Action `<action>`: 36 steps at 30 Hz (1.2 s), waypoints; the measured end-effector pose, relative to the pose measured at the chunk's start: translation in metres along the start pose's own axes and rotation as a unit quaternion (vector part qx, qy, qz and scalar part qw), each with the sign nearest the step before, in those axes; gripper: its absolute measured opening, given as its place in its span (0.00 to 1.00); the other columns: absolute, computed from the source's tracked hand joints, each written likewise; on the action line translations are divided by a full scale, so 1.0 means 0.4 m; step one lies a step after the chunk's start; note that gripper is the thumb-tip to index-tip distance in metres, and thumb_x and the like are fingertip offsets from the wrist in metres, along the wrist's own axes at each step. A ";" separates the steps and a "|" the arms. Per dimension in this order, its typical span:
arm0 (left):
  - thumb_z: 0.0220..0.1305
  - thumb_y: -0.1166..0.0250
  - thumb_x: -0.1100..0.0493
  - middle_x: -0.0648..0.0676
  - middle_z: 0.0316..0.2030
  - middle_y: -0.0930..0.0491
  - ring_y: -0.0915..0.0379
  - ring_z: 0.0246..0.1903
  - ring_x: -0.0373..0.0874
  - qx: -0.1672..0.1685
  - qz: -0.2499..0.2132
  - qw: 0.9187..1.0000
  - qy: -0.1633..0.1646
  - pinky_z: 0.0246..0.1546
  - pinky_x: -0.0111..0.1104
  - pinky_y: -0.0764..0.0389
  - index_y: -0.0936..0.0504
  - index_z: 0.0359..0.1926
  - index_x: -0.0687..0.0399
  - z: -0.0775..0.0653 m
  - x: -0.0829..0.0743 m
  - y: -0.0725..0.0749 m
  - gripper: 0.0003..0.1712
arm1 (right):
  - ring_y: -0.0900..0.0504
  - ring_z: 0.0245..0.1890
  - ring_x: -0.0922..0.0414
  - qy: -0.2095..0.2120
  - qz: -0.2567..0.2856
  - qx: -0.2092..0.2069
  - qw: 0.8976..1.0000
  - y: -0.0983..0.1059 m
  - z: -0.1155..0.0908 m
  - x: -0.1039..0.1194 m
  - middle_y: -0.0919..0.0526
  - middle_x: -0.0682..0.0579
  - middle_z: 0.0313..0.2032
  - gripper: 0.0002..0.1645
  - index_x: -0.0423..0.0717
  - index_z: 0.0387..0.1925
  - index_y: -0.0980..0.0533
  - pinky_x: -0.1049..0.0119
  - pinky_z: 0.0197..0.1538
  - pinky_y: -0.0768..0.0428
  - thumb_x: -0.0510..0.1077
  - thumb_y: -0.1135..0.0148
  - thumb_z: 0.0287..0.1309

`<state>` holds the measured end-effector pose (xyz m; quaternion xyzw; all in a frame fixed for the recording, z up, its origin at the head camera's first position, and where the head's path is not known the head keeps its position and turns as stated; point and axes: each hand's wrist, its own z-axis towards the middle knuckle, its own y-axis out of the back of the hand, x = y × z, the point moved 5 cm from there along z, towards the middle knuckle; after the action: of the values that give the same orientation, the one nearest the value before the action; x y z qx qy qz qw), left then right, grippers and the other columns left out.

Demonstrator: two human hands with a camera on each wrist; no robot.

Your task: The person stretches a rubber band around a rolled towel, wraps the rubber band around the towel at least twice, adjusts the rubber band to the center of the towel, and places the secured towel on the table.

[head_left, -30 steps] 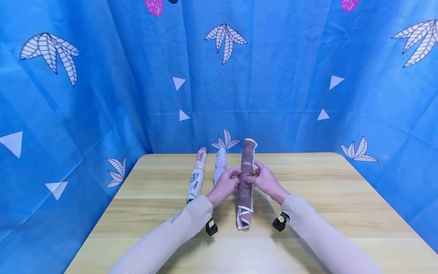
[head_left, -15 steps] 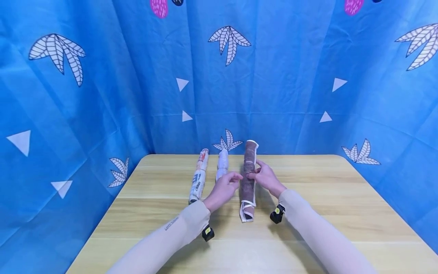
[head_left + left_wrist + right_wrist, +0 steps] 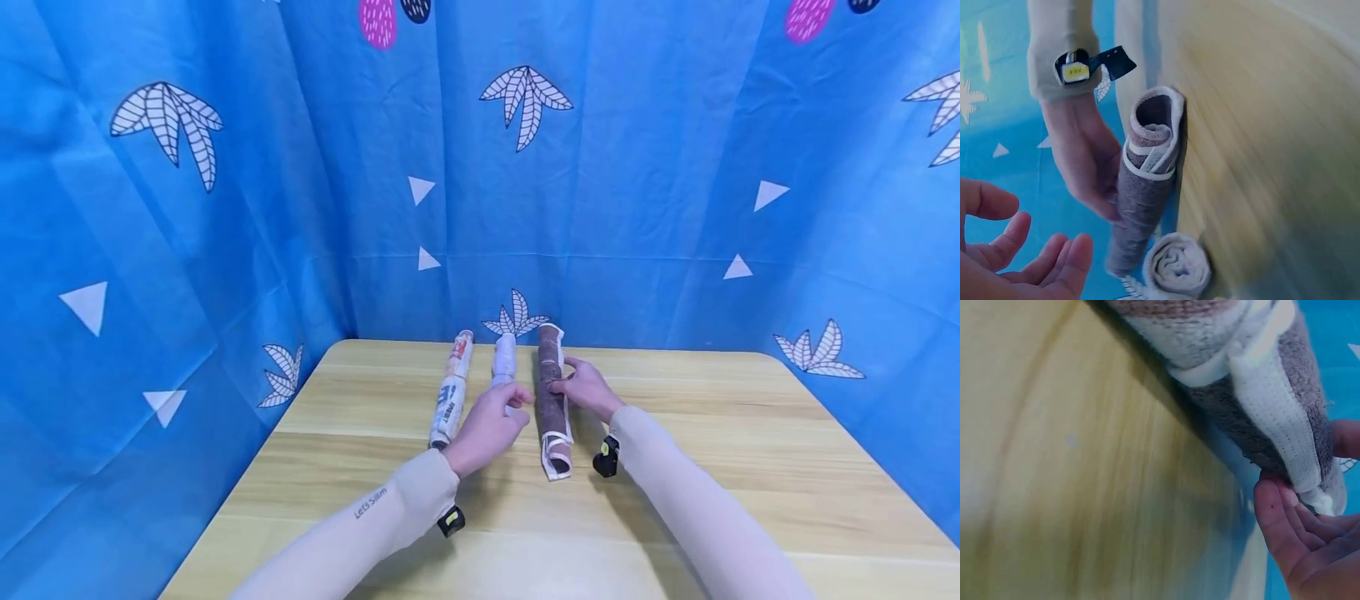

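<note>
A brown rolled towel [image 3: 552, 414] with white edging lies at the right of a row of rolls on the wooden table. My right hand [image 3: 587, 390] grips it from the right side; in the right wrist view its fingers [image 3: 1279, 519] reach under the roll and the thumb is on the other side. My left hand [image 3: 491, 423] hovers left of the brown roll, holding nothing, fingers loosely bent and apart in the left wrist view. Partly hidden behind it is a pale lilac rolled towel [image 3: 505, 358]. Farther left lies a white rolled towel [image 3: 448, 400] with printed lettering.
The wooden table [image 3: 675, 467] stretches around the rolls, with its far edge against a blue patterned curtain [image 3: 630, 208]. More curtain hangs at the left and right sides. A small black camera [image 3: 606, 457] sits on the right wrist.
My left hand has let go of the brown rolled towel and drawn away to the left. My right hand has kept hold, and the roll now lies lower, beside the others. The head view has shifted.
</note>
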<state>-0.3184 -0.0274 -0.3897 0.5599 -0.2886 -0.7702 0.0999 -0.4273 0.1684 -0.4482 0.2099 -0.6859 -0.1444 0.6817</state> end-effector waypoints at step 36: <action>0.61 0.37 0.59 0.49 0.47 0.22 0.24 0.49 0.50 0.007 0.073 0.997 -0.013 0.48 0.35 0.24 0.19 0.46 0.48 -0.027 -0.005 0.020 0.12 | 0.16 0.31 0.52 -0.025 -0.073 0.020 0.997 -0.022 0.100 -0.010 0.19 0.32 0.50 0.48 0.29 0.71 0.39 0.59 0.40 0.17 0.54 0.32 0.60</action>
<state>-0.3090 -0.0366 -0.3860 0.5275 -0.3355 -0.7662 0.1485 -0.4665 0.1590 -0.4570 0.2695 -0.6886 -0.1851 0.6473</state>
